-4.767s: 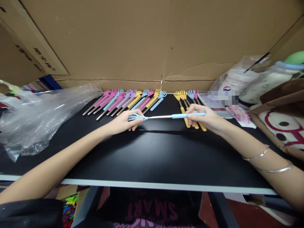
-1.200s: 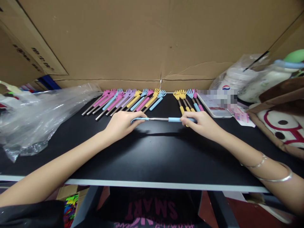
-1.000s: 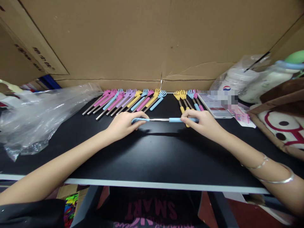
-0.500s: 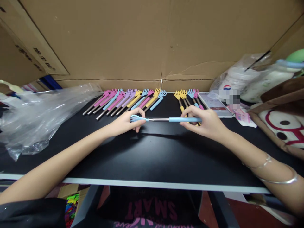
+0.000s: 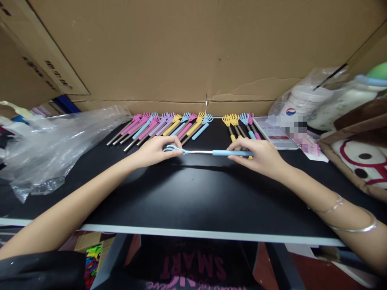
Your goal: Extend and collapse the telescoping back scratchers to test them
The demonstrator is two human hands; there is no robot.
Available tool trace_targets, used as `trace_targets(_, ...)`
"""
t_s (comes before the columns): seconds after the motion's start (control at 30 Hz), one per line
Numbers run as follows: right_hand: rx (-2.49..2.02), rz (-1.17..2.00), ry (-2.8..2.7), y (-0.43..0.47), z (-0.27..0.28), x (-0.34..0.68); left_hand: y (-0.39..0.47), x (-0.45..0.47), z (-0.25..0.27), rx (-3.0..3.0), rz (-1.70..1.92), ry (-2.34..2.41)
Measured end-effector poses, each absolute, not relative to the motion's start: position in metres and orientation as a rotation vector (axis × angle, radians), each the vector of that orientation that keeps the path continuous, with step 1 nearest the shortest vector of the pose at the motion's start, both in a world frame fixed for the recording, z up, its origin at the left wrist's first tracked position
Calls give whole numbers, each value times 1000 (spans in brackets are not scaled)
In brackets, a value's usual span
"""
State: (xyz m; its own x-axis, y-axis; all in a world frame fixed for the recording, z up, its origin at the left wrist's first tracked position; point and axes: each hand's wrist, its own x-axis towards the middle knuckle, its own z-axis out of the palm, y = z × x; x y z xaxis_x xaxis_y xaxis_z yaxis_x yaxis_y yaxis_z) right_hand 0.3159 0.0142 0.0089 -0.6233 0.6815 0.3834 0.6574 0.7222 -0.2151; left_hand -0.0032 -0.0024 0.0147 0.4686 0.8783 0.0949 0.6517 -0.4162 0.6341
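A light blue back scratcher [image 5: 201,152] is held level above the black table [image 5: 193,201], its metal rod showing between head and grip. My left hand [image 5: 157,152] pinches the claw-shaped head at the left end. Around the blue grip at the right end, the fingers of my right hand [image 5: 261,157] are closed. Behind my left hand lies a slanted row of back scratchers [image 5: 165,125] in pink, blue, purple and yellow. A smaller group of yellow, blue and pink back scratchers [image 5: 238,123] lies behind my right hand, which partly hides their grips.
A clear plastic bag [image 5: 57,145] lies on the left. To the right are a phone [image 5: 278,135], a bagged white cup [image 5: 308,98], a bottle [image 5: 347,96] and a brown plush bag [image 5: 359,157]. A cardboard wall [image 5: 181,52] closes off the back.
Both hands have shifted very slightly left with the back scratcher, and the fingers of my left hand have curled in behind its head. The view has moved a little.
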Motion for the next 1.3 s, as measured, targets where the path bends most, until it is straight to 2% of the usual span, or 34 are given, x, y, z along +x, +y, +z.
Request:
trace_targets(0.17, -1032, 39, -2571, 15, 5, 313, -2, -3, 15, 2281, 545, 1360)
trace_targets(0.5, -962, 121, -2699, 17, 1, 311, -7, 0, 14, 2439, 267, 1550)
trace_targets(0.97, -986, 153, -2794, 16, 7, 314, -7, 0, 9, 2575, 206, 1478)
trace_targets(1.3, -958, -128, -2859, 9, 5, 312, -6, 1, 4, 2670, 221, 1458)
